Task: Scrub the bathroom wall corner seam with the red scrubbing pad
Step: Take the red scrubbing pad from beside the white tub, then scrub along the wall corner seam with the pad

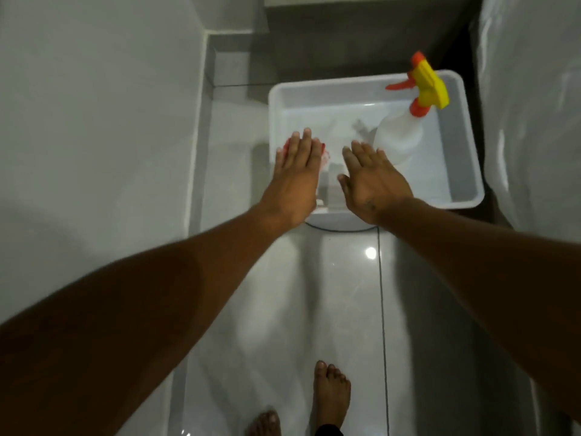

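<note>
Peeking out in red slivers on both sides of the left hand (pixel 297 165), the red scrubbing pad (pixel 419 155) sits under the flat palm, right at the near left rim of the white tub (pixel 465 171); whether it is pressed or merely covered I cannot tell. That hand's fingers lie straight and together, not curled round anything. The right hand (pixel 372 180) hovers just beside it over the tub, fingers spread and holding nothing. Standing upright in the tub's far right corner, apart from both hands, is a white spray bottle (pixel 401 133) with a yellow and orange trigger head. The tub fills most of the floor between the left wall (pixel 94 121) and the pale surface on the right, leaving a narrow strip along the left skirting. Glossy floor tile (pixel 339 294) stretches open toward two bare feet (pixel 331 394) at the near edge.
</note>
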